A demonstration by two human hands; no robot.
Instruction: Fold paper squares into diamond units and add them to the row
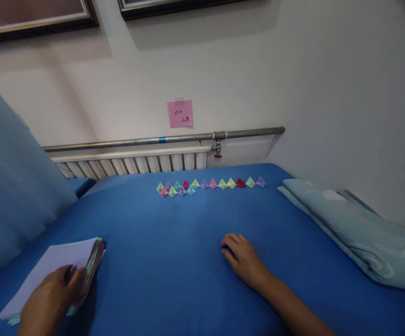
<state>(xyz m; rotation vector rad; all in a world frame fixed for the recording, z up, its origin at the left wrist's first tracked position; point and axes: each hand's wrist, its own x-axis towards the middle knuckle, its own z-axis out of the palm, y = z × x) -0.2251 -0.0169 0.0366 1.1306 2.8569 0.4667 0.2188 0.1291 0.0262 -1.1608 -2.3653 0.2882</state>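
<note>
A thick stack of coloured square paper (48, 266), with a pale lilac sheet on top, lies at the lower left of the blue-covered surface (153, 261). My left hand (53, 291) is over its right edge, thumb and index finger bent and a little apart; the other fingertips are hidden. On the blue cover, right of the middle, rests my right hand (242, 256), palm down, fingers loosely bent and nothing in them. Beyond both hands, small folded paper pieces (222, 184) in several colours form a long row, with a shorter row against its left part.
A folded light green blanket (356, 228) lies along the right side by the wall. A pale blue curtain (10, 186) hangs at the left. Behind the far edge are a white radiator (136, 164), a metal pipe (251, 133) and a pink note (180, 113).
</note>
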